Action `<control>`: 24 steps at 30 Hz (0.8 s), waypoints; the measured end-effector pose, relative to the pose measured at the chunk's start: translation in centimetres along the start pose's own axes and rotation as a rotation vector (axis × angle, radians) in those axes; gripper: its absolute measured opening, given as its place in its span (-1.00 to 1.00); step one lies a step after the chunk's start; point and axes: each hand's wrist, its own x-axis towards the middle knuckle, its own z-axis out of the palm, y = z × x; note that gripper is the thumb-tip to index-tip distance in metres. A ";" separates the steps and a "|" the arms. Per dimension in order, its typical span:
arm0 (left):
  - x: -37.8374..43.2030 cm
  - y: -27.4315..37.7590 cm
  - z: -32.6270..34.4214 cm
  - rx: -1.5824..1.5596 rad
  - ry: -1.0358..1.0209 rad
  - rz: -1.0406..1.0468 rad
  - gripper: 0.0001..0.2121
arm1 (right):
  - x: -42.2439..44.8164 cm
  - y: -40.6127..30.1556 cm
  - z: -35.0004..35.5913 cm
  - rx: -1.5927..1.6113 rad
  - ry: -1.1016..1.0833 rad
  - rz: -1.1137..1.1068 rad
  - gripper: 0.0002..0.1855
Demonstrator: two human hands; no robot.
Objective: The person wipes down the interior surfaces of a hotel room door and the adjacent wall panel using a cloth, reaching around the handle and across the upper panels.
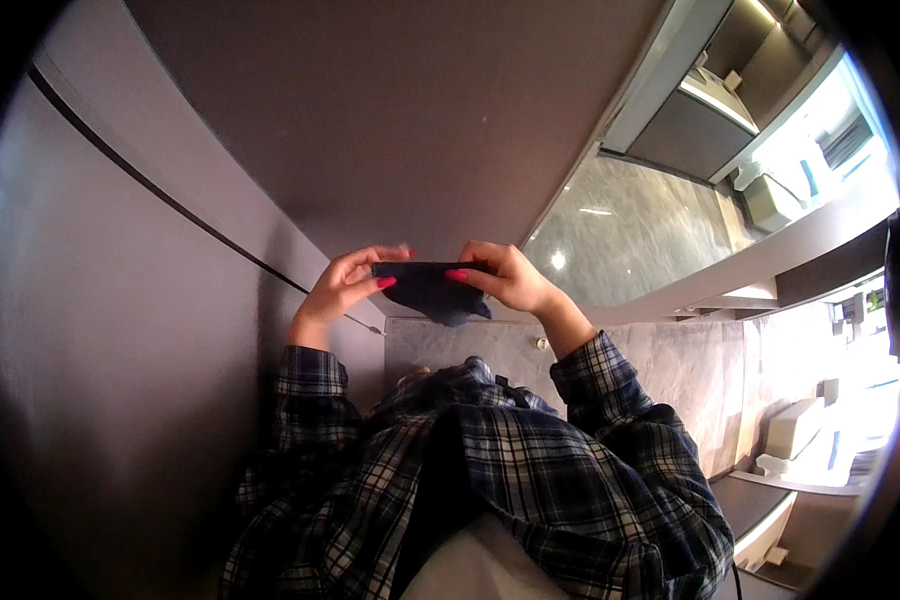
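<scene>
A piece of dark cloth (431,289) is stretched between my two hands, with a straight upper edge and a loose, drooping lower part. My right hand (511,277) pinches its right end, thumb in front and fingers curled behind. At the left end, my left hand (345,285) has its thumb over the cloth's corner. The other fingers of that hand reach behind and above the edge, slightly blurred. Both hands are raised in front of my body, away from the plaid shirt (555,472) I wear. What kind of cloth item it is, I cannot tell.
Close on my left stands a grey panel (120,285) with a long black strip (157,195). A brown panel (405,120) rises ahead. To the right, a mirror-like surface (630,225) reflects the room. A small round fitting (541,343) sits on the marbled floor (645,367).
</scene>
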 end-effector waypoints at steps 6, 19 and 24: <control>2.3 -5.9 3.3 -0.543 0.437 -0.221 -0.66 | 1.4 2.0 1.1 0.434 0.311 0.251 -0.76; -1.3 -16.1 3.0 -0.489 0.575 -0.645 -0.59 | -3.6 17.0 7.1 0.805 0.169 0.355 -0.42; -0.9 -16.2 3.1 0.173 0.221 -0.375 -0.56 | -3.2 14.2 8.5 -0.055 0.212 0.238 -0.42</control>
